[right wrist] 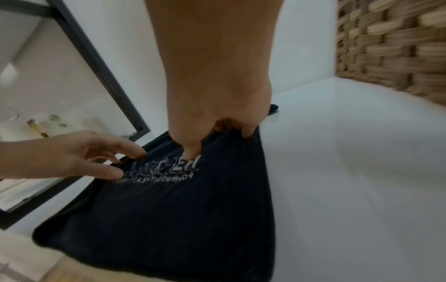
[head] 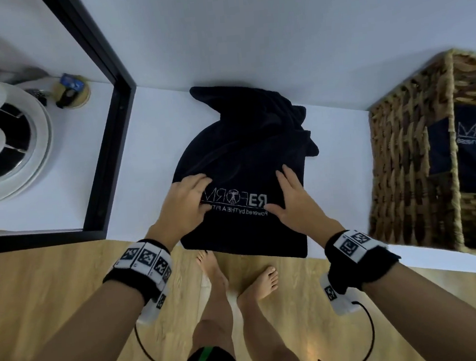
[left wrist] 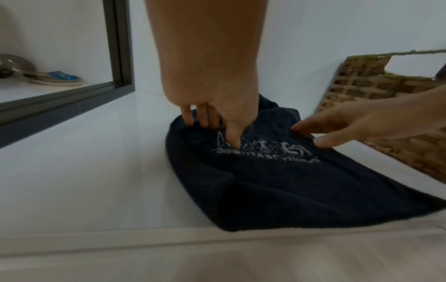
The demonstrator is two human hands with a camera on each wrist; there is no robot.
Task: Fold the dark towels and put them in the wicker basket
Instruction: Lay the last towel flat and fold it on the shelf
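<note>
The dark towel [head: 246, 162] lies on the white counter [head: 155, 147], its near edge hanging over the front, its far end rumpled beyond the fingertips; white lettering [head: 234, 201] runs between the two hands. The left hand [head: 185, 204] and right hand [head: 292, 199] each rest on the cloth, fingers spread and nearly straight, thumbs beside the lettering, grasping nothing. Right of the right hand stands the wicker basket [head: 404, 164]; folded dark towels [head: 460, 141] lie inside.
</note>
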